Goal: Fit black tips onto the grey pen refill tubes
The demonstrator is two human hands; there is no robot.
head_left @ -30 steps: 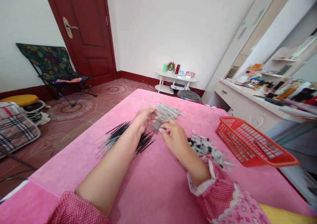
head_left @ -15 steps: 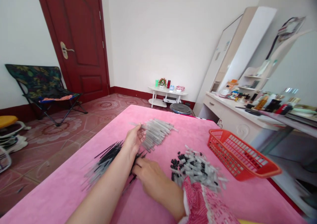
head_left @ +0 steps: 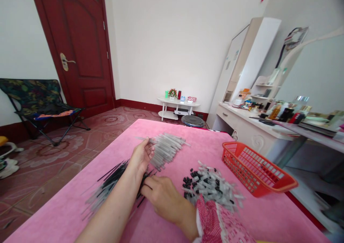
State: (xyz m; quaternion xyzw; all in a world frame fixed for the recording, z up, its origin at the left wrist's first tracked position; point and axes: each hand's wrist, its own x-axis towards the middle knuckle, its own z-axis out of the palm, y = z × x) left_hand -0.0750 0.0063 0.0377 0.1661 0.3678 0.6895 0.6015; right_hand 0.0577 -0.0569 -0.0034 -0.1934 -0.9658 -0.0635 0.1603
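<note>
R hand (head_left: 163, 196) has shifted vs 1 s ago: off the near ends of the clear tubes (head_left: 168, 148), over to the black rods (head_left: 107, 184). L hand (head_left: 141, 156) is about where it was, beside the tubes; view's tilted up a bit. L fingers bent, tips pinching a single thin tube (head_left: 139, 138) that pokes out twd the left edge of the pink-covered table (head_left: 201, 146). R fingers curled down at the rods' right-hand ends; can't tell if they've got one, tips hidden. Clear tubes: bundled roughly parallel nr the far edge. Rods, some greyish, lie loosely nr the left edge, partly hidden by L forearm (head_left: 115, 203). Mixed blk & clear caps (head_left: 212, 184) heaped twd the right side, btwn R hand and the red basket (head_left: 239, 169), which stands at the right edge.
</note>
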